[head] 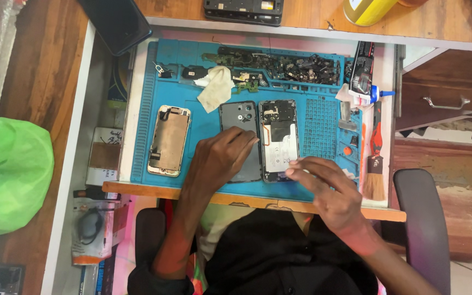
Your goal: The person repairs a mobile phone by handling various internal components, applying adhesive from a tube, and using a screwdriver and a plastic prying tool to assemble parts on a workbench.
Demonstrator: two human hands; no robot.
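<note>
On a blue repair mat point(208, 125) lie a dark phone back cover point(240, 117) and, right beside it, an opened phone body point(278, 136) showing its battery and board. My left hand point(219, 161) rests palm down on the lower part of the back cover. My right hand point(323, 186) hovers at the lower right corner of the opened phone, thumb and fingers pinched close together; whether something small sits between them is too fine to see. A detached phone screen point(169, 140) lies face down at the mat's left.
A crumpled white cloth point(216, 86) and several small dark parts point(296, 68) fill the mat's top trays. A glue tube point(363, 76), a red-handled tool point(377, 136) and a brush point(373, 177) lie at the right. A green bag point(9, 175) sits left; a yellow container point(367, 10) stands above.
</note>
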